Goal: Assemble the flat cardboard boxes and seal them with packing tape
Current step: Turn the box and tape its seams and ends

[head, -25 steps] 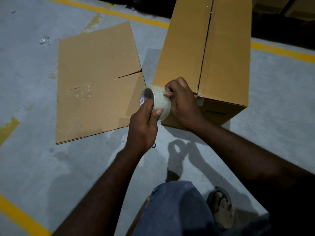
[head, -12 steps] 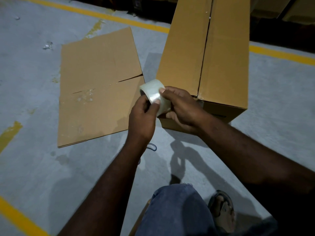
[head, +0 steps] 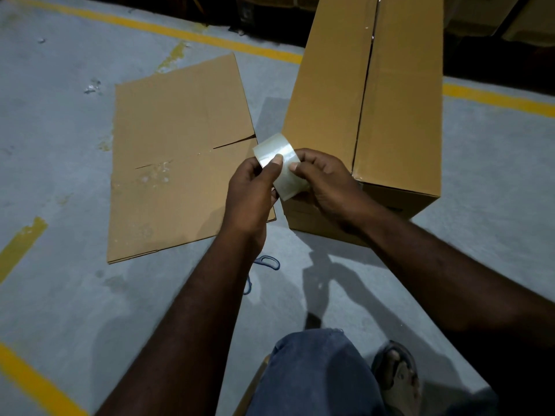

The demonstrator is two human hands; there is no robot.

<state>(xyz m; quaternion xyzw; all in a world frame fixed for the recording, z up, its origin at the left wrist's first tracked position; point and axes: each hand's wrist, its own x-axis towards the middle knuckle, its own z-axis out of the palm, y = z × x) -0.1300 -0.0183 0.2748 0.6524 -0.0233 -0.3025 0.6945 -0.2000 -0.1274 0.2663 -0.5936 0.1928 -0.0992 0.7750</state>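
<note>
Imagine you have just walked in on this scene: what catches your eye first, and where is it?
The pale translucent roll of packing tape stands out at centre, held between the left hand and the right hand. Right behind it, to the right, rises a large assembled brown cardboard box, its top flaps meeting along a dark seam. A flattened brown cardboard box lies to the left on the grey concrete floor.

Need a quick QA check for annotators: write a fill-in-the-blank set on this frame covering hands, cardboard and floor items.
1. The left hand and right hand both hold a clear ____ roll.
2. The flat cardboard lies to the ____ of the assembled box.
3. The scissors on the floor have ____ handles.
Missing words: tape; left; blue.
</note>
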